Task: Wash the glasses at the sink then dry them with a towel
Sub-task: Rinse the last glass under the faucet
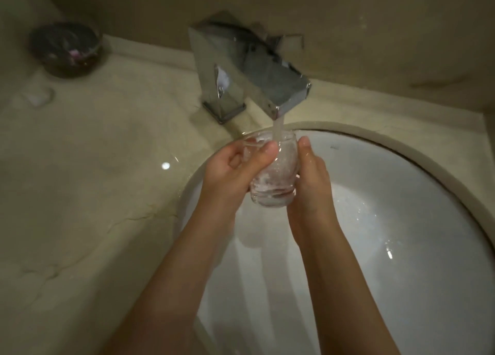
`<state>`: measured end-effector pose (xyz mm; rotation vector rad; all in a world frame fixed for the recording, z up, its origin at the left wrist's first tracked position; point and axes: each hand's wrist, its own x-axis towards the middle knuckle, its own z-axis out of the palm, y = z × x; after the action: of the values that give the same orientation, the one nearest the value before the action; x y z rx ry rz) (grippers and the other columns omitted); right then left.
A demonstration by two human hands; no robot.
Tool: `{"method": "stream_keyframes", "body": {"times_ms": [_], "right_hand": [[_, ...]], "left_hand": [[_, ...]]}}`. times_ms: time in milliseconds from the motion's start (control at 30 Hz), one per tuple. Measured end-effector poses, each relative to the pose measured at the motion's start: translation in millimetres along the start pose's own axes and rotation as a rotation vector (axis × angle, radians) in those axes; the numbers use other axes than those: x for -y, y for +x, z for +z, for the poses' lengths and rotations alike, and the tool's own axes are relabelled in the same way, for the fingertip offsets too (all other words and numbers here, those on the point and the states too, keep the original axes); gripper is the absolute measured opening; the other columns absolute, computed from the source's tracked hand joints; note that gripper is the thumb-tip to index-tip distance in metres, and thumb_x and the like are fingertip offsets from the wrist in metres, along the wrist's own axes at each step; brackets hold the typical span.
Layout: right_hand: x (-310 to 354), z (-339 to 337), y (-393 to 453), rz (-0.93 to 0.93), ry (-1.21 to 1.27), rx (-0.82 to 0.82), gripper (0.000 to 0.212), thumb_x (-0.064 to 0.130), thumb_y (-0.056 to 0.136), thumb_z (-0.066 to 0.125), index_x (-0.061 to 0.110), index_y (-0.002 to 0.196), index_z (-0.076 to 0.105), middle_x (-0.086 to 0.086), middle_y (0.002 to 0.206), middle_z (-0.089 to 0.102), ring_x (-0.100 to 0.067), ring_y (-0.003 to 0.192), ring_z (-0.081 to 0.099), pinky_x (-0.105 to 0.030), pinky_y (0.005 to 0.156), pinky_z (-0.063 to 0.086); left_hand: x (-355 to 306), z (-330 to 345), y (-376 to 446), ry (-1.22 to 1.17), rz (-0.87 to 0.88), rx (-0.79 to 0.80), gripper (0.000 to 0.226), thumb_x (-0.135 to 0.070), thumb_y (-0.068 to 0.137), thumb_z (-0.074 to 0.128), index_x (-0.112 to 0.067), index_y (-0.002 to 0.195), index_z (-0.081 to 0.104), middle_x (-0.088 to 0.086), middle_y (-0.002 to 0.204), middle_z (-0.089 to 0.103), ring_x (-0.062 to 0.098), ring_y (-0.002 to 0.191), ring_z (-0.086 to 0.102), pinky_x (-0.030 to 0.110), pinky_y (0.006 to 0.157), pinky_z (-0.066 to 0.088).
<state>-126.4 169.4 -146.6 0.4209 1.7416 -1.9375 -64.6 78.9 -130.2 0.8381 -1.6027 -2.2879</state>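
Holding one clear glass over the white sink, you've got it under the water running from the chrome tap. Glass is close to upright, long axis tipped a bit, mouth up and leaning away from you toward the tap, base toward you. Stream falls into the open mouth; foamy water inside.

Your left hand grips the left side, fingers curled round it, thumb lying across the near wall up by the rim. Your right hand holds the right side, thumb up along the wall, fingers wrapped behind, out of sight. Both hands wet.

No brand, label or writing readable on the glass or the tap.

On the beige counter, far left by the wall, a dark bowl with something pinkish inside, too blurred to tell. Small white thing nearer you, unclear.
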Motion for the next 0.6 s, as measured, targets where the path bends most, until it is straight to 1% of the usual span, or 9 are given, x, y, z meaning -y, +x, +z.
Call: {"method": "stream_keyframes", "body": {"times_ms": [100, 133, 200, 233, 300, 333, 400, 500, 600], "right_hand": [[24, 3, -8, -0.079, -0.072, -0.008, 0.022, 0.033, 0.097, 0.051, 0.021, 0.113, 0.06, -0.002, 0.115, 0.064, -0.024, 0.107, 0.062, -0.036, 0.085, 0.047], [34, 5, -10, -0.098, -0.057, -0.016, 0.02, 0.032, 0.097, 0.051, 0.021, 0.111, 0.06, -0.003, 0.116, 0.064, -0.024, 0.109, 0.061, -0.035, 0.085, 0.046], [56, 11, -15, -0.118, 0.015, -0.023, 0.021, 0.032, 0.099, 0.047, 0.025, 0.115, 0.059, 0.005, 0.122, 0.061, -0.013, 0.11, 0.058, -0.033, 0.089, 0.044], [68, 15, -18, -0.143, 0.02, -0.005, 0.027, 0.034, 0.099, 0.046, 0.026, 0.122, 0.057, 0.009, 0.127, 0.058, -0.009, 0.113, 0.055, -0.034, 0.094, 0.043], [90, 25, -20, -0.181, -0.003, 0.039, 0.039, 0.038, 0.1, 0.043, 0.025, 0.136, 0.05, 0.013, 0.138, 0.051, -0.008, 0.124, 0.049, -0.037, 0.106, 0.038], [96, 31, -20, -0.191, -0.029, 0.064, 0.043, 0.04, 0.1, 0.042, 0.025, 0.141, 0.047, 0.014, 0.143, 0.047, -0.008, 0.129, 0.045, -0.039, 0.111, 0.034], [104, 40, -21, -0.205, -0.076, 0.111, 0.047, 0.042, 0.1, 0.042, 0.025, 0.144, 0.042, 0.013, 0.149, 0.041, -0.009, 0.136, 0.038, -0.042, 0.116, 0.03], [108, 49, -20, -0.22, -0.113, 0.138, 0.051, 0.043, 0.1, 0.041, 0.027, 0.148, 0.034, 0.009, 0.153, 0.035, -0.013, 0.14, 0.033, -0.041, 0.117, 0.028], [106, 52, -18, -0.255, -0.171, 0.153, 0.052, 0.042, 0.102, 0.037, 0.03, 0.151, 0.026, 0.008, 0.156, 0.029, -0.014, 0.142, 0.029, -0.04, 0.118, 0.025]], "left_hand": [[-6, 0, -5, -0.03, -0.015, -0.016, 0.062, -0.035, 0.059, 0.073, -0.005, 0.112, 0.068, 0.009, 0.1, 0.075, 0.018, 0.086, 0.072, 0.026, 0.072, 0.057], [-8, 0, -7, -0.023, -0.016, -0.016, 0.063, -0.035, 0.058, 0.074, -0.005, 0.113, 0.068, 0.01, 0.102, 0.075, 0.019, 0.089, 0.072, 0.027, 0.074, 0.057], [-12, 0, -11, -0.014, -0.023, -0.021, 0.063, -0.035, 0.058, 0.075, -0.006, 0.113, 0.068, 0.01, 0.102, 0.075, 0.019, 0.091, 0.071, 0.029, 0.079, 0.056], [-14, -1, -12, -0.011, -0.024, -0.021, 0.061, -0.035, 0.059, 0.075, -0.006, 0.112, 0.069, 0.009, 0.102, 0.075, 0.019, 0.091, 0.071, 0.031, 0.081, 0.056], [-18, -1, -15, -0.019, -0.035, -0.017, 0.058, -0.035, 0.061, 0.075, -0.007, 0.111, 0.069, 0.009, 0.102, 0.075, 0.018, 0.091, 0.071, 0.032, 0.082, 0.055], [-20, -1, -17, -0.025, -0.04, -0.016, 0.057, -0.035, 0.061, 0.075, -0.006, 0.11, 0.069, 0.008, 0.101, 0.075, 0.017, 0.09, 0.071, 0.031, 0.082, 0.055], [-22, 0, -19, -0.037, -0.049, -0.019, 0.055, -0.034, 0.061, 0.075, -0.006, 0.109, 0.07, 0.008, 0.099, 0.075, 0.017, 0.088, 0.071, 0.03, 0.078, 0.054], [-25, 1, -21, -0.056, -0.062, -0.031, 0.049, -0.03, 0.063, 0.074, -0.006, 0.106, 0.07, 0.005, 0.094, 0.076, 0.015, 0.082, 0.071, 0.026, 0.071, 0.055], [-27, -1, -23, -0.06, -0.069, -0.024, 0.037, -0.022, 0.072, 0.073, -0.005, 0.105, 0.069, 0.005, 0.091, 0.075, 0.013, 0.078, 0.071, 0.023, 0.066, 0.054]]}}
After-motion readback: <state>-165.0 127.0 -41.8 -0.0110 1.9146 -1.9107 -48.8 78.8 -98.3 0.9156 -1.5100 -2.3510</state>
